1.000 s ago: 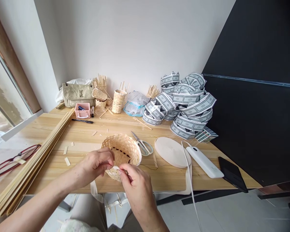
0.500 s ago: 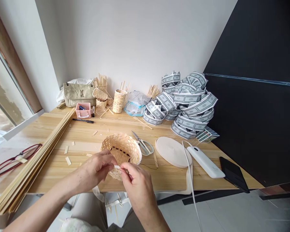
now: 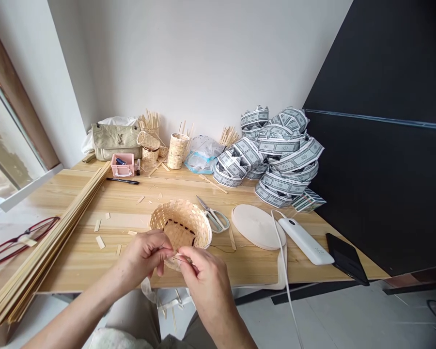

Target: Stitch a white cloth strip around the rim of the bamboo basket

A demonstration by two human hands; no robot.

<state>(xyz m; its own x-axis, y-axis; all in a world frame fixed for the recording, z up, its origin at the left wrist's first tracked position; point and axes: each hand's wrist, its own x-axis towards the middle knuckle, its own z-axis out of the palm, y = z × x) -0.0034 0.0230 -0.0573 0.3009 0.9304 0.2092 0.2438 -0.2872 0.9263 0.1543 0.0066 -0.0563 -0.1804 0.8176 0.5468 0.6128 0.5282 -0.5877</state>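
A woven bamboo basket (image 3: 181, 211) with dark stitching around its bottom sits near the table's front edge. Over its near rim, my left hand (image 3: 148, 252) is closed, thumb and fingers pinching the end of a white cotton tape (image 3: 148, 290). The tape's lower part hangs in front of the table edge. My right hand (image 3: 205, 276) is closed too, pinching what looks like a thin sewing needle (image 3: 179, 259) against that end. The fingertips of both hands almost meet and partly hide the tape and needle.
Scissors (image 3: 214, 215), a flat roll of tape (image 3: 256, 227), a white power bank (image 3: 305, 240) and a black phone (image 3: 347, 257) lie to the right. Bamboo strips (image 3: 58, 232) and glasses (image 3: 22, 240) lie left. Patterned bands (image 3: 276, 155) are heaped behind.
My fingertips have drawn closer together, and less of the white tape shows between them. The whole view has shifted slightly; the basket stays in place.
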